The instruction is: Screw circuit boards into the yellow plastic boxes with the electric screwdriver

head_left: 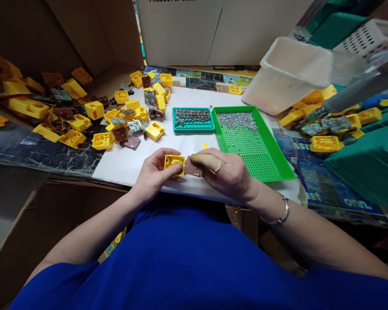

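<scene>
My left hand [155,172] is closed around a small yellow plastic housing [174,161], its hollow side facing up and the thumb lying across it. Just to its right, my right hand [228,172] pinches a brown circuit board [192,168] by its far end. A pale finger cot [208,162] covers one finger of that hand. The board's left edge is right beside the housing; whether they touch I cannot tell. Beyond the hands, a small yellow piece [205,146] lies on the white sheet [123,165].
A teal tray [194,130] holds rows of small round metal parts. The green perforated tray [271,148] has many small screws [237,120] at its far end. Yellow housings and boards [139,114] are heaped at left. A whitish bin [287,73] stands tilted at right.
</scene>
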